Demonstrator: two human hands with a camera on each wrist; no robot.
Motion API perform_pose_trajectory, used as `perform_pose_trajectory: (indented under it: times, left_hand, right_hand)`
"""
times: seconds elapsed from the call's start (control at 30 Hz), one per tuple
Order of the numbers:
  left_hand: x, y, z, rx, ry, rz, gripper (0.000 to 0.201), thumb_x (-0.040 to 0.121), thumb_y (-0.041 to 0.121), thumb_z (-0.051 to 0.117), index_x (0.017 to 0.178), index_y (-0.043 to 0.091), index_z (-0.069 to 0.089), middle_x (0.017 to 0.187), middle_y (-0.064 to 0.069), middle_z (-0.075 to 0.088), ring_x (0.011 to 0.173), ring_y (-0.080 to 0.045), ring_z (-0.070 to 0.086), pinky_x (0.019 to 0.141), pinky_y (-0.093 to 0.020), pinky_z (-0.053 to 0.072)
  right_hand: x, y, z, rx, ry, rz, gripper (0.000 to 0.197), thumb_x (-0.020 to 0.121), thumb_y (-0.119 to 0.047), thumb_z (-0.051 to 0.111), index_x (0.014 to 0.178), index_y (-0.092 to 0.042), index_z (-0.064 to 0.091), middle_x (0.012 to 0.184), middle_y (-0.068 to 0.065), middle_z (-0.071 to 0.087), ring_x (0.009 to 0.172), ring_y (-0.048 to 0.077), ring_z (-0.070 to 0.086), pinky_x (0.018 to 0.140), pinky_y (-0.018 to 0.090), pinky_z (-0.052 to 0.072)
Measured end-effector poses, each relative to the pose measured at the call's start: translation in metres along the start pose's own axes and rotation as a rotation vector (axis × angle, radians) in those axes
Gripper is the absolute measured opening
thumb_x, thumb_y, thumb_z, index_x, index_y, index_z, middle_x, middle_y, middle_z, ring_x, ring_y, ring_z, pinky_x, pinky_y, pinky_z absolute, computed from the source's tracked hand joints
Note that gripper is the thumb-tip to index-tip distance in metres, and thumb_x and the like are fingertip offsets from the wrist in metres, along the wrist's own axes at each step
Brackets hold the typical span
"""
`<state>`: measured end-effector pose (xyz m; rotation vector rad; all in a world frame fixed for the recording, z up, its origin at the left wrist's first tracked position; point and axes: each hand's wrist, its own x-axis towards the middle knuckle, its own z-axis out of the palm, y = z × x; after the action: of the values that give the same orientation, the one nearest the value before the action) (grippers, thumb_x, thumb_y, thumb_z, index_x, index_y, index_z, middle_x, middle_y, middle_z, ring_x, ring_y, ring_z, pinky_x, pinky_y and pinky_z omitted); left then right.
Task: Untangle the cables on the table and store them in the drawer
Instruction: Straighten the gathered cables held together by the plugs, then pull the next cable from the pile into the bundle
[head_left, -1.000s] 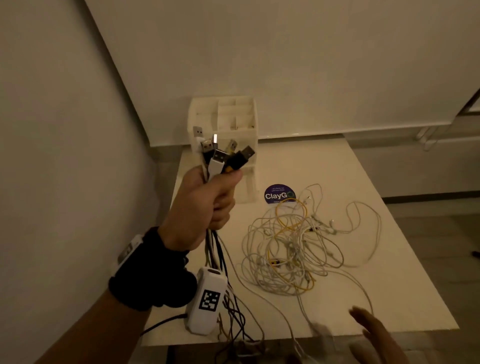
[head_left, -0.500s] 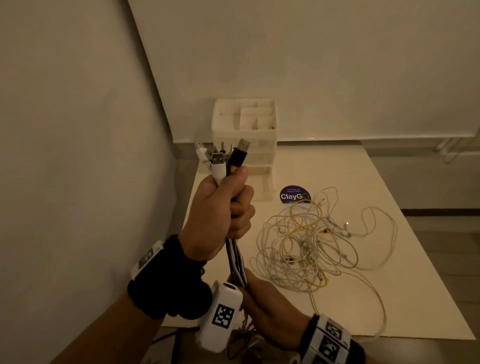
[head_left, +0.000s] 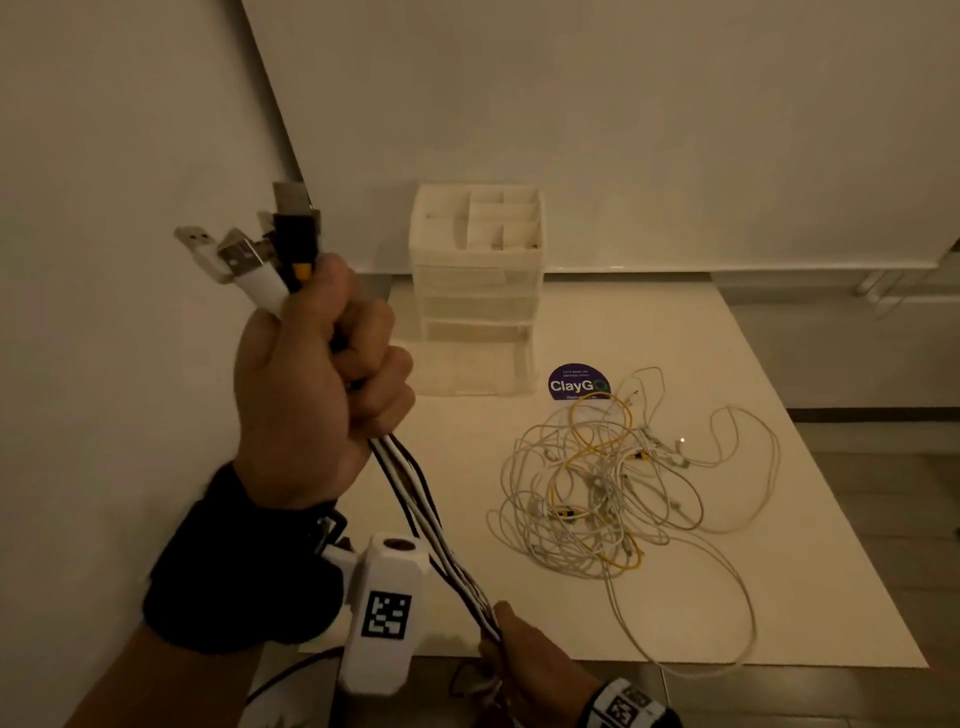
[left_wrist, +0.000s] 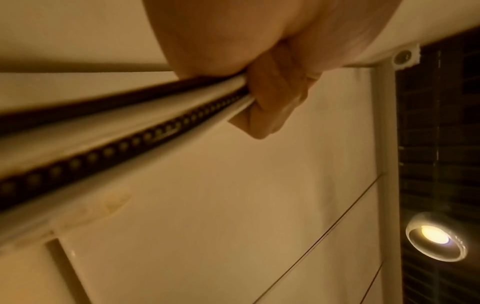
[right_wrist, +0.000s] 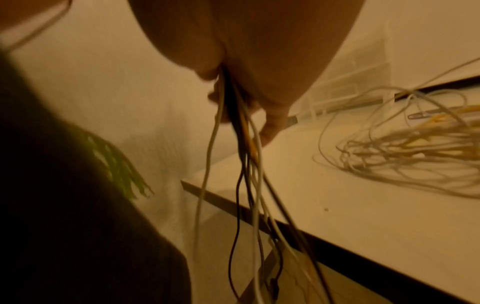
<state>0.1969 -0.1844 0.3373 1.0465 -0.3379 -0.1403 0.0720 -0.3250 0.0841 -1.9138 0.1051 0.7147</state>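
My left hand (head_left: 317, 384) is raised at the left and grips a bundle of black and white cables (head_left: 415, 499) just under their USB plugs (head_left: 260, 254), which stick up from the fist. The same bundle (left_wrist: 130, 123) runs taut out of the left hand (left_wrist: 272, 98) in the left wrist view. Lower down, at the table's front edge, my right hand (head_left: 519, 654) grips those cables. Their loose ends (right_wrist: 246, 205) hang below the right hand (right_wrist: 246, 82) past the table edge. A tangled heap of white and yellow cables (head_left: 613, 488) lies on the table. The white drawer unit (head_left: 478, 291) stands at the back.
The white table (head_left: 779, 597) sits in a corner, with walls to the left and behind. A round purple ClayGo sticker (head_left: 577, 383) lies between the drawer unit and the heap. One white cable loops out to the table's front right edge (head_left: 727, 660).
My left hand has risen with the plug ends, pulling the bundle taut. My right hand came in from the lower right, took hold of the cables and has slid down along them.
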Motion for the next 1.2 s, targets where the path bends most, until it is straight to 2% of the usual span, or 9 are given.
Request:
perform_pose_trajectory:
  times: [0.23, 0.33, 0.4, 0.47, 0.53, 0.67, 0.87, 1.07, 1.2]
  left_hand:
    - [0.005, -0.015, -0.002, 0.085, -0.021, -0.033, 0.051, 0.104, 0.024, 0.031, 0.054, 0.023, 0.026, 0.044, 0.008, 0.022, 0.032, -0.005, 0.014, 0.039, -0.011, 0.018]
    - [0.008, -0.018, -0.007, 0.069, -0.026, -0.060, 0.049, 0.105, 0.021, 0.029, 0.056, 0.020, 0.023, 0.043, 0.007, 0.023, 0.032, -0.006, 0.015, 0.040, -0.011, 0.017]
    - [0.009, -0.023, -0.011, 0.058, -0.020, -0.077, 0.050, 0.104, 0.023, 0.031, 0.055, 0.019, 0.021, 0.043, 0.007, 0.023, 0.032, -0.006, 0.015, 0.040, -0.011, 0.017]
    - [0.009, -0.030, -0.013, 0.061, -0.011, -0.096, 0.049, 0.101, 0.027, 0.036, 0.056, 0.018, 0.019, 0.044, 0.006, 0.022, 0.032, -0.006, 0.014, 0.040, -0.011, 0.016]
    - [0.009, -0.038, -0.014, 0.056, -0.003, -0.121, 0.045, 0.095, 0.029, 0.040, 0.057, 0.018, 0.020, 0.044, 0.005, 0.022, 0.032, -0.006, 0.015, 0.039, -0.012, 0.014]
    - [0.011, -0.048, -0.015, 0.053, 0.028, -0.148, 0.041, 0.092, 0.029, 0.042, 0.059, 0.017, 0.022, 0.044, 0.005, 0.023, 0.032, -0.006, 0.016, 0.039, -0.011, 0.017]
    - [0.016, -0.051, -0.018, 0.085, 0.097, -0.169, 0.041, 0.091, 0.030, 0.044, 0.055, 0.019, 0.028, 0.045, 0.002, 0.021, 0.032, -0.008, 0.014, 0.039, -0.013, 0.015]
    - [0.017, -0.052, -0.027, 0.120, 0.149, -0.152, 0.042, 0.093, 0.028, 0.043, 0.054, 0.019, 0.029, 0.045, 0.004, 0.022, 0.033, -0.008, 0.014, 0.039, -0.014, 0.016]
    - [0.023, -0.055, -0.028, 0.112, 0.149, -0.152, 0.041, 0.093, 0.028, 0.043, 0.056, 0.018, 0.026, 0.046, 0.003, 0.022, 0.034, -0.008, 0.013, 0.039, -0.014, 0.015]
  right_hand:
    - [0.007, 0.028, 0.006, -0.316, -0.036, -0.175, 0.035, 0.089, -0.047, 0.033, 0.097, -0.017, 0.048, 0.076, -0.007, 0.053, 0.068, 0.012, 0.051, 0.078, 0.035, 0.041]
    - [-0.001, 0.018, -0.025, -0.341, -0.111, -0.148, 0.034, 0.097, -0.031, 0.044, 0.127, -0.015, 0.044, 0.116, 0.006, 0.052, 0.104, 0.020, 0.054, 0.096, 0.032, 0.041]
    - [-0.009, 0.013, -0.056, -0.346, -0.109, -0.156, 0.047, 0.095, -0.022, 0.048, 0.140, -0.026, 0.033, 0.132, -0.007, 0.044, 0.121, 0.007, 0.045, 0.102, 0.016, 0.035]
    - [-0.008, 0.011, -0.089, -0.371, -0.056, -0.160, 0.055, 0.091, -0.006, 0.042, 0.140, -0.029, 0.034, 0.128, -0.015, 0.047, 0.115, 0.000, 0.047, 0.093, 0.004, 0.032]
    - [0.010, -0.001, -0.121, -0.458, 0.050, -0.165, 0.049, 0.090, 0.003, 0.039, 0.129, -0.023, 0.052, 0.115, -0.010, 0.060, 0.099, 0.003, 0.056, 0.082, 0.003, 0.038]
    - [0.082, -0.025, -0.166, -0.475, 0.369, -0.139, 0.031, 0.092, 0.000, 0.045, 0.111, -0.011, 0.068, 0.104, 0.004, 0.071, 0.094, 0.018, 0.064, 0.083, 0.019, 0.046]
    - [0.154, 0.001, -0.161, -0.737, 0.118, 0.165, 0.019, 0.090, -0.019, 0.050, 0.100, -0.011, 0.065, 0.107, 0.013, 0.064, 0.093, 0.032, 0.063, 0.077, 0.033, 0.051]
    - [0.154, 0.021, -0.161, -0.709, 0.182, 0.283, 0.031, 0.082, -0.044, 0.066, 0.084, -0.013, 0.059, 0.083, 0.008, 0.061, 0.083, 0.027, 0.066, 0.064, 0.028, 0.049]
    - [0.146, 0.029, -0.154, -0.757, 0.211, 0.320, 0.050, 0.076, -0.062, 0.063, 0.095, -0.016, 0.063, 0.098, 0.005, 0.063, 0.093, 0.026, 0.063, 0.081, 0.035, 0.054]
